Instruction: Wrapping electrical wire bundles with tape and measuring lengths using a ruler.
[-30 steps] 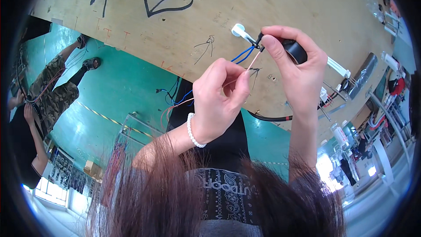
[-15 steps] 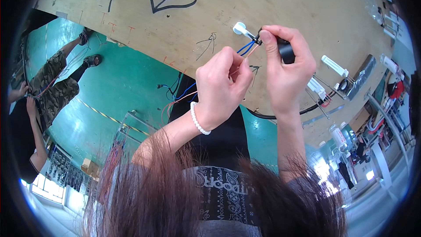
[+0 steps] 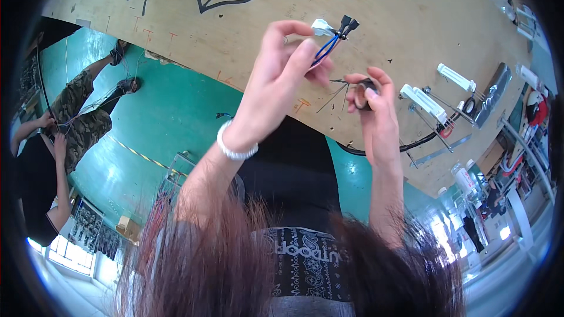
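My left hand [image 3: 282, 67], with a white beaded bracelet at the wrist, is raised over the wooden table. Blue and pinkish wires [image 3: 324, 51] run out between its thumb and fingers, and it is closed around them. Two black connectors [image 3: 348, 26] cap the wires at the far end, bound by a dark band. Beside them is a white plastic piece [image 3: 322, 27]; whether it is joined to the wires I cannot tell. Nearer and to the right, my right hand [image 3: 379, 111] grips a roll of black tape [image 3: 363, 95] in its fingers, apart from the wires.
White plastic holders with metal rods [image 3: 424, 104] stand at the table's right, near a black cable [image 3: 420, 142] and a silvery wrapped strip [image 3: 493, 95]. Short dark wire ties [image 3: 335, 91] seem to lie by the right hand. A seated person [image 3: 47, 158] handles wires at far left.
My right hand has let go of the connector end and drawn nearer, the tape roll now in its fingers. My left hand has shifted left and farther away, still with the wires.
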`<move>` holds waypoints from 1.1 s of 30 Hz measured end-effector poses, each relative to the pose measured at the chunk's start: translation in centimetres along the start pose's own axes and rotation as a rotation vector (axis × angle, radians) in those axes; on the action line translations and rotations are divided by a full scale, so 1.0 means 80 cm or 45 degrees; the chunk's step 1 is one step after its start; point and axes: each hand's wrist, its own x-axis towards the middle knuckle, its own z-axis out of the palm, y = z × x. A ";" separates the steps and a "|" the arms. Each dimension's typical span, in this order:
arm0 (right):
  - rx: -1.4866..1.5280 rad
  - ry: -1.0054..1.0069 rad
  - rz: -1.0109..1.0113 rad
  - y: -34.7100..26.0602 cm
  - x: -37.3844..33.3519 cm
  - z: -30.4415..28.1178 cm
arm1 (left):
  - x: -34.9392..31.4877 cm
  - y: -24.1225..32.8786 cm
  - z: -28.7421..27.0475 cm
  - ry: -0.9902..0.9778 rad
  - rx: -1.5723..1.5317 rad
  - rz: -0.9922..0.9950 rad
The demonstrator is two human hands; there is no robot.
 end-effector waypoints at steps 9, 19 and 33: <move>0.208 -0.153 -0.071 -0.002 0.007 0.017 | -0.006 0.001 0.001 0.176 1.276 0.653; 0.042 -0.130 -0.181 0.009 -0.008 0.011 | -0.028 -0.017 0.012 0.246 1.286 0.565; 0.170 -0.692 -0.193 -0.001 0.071 0.009 | -0.030 -0.013 0.007 0.158 0.244 -0.031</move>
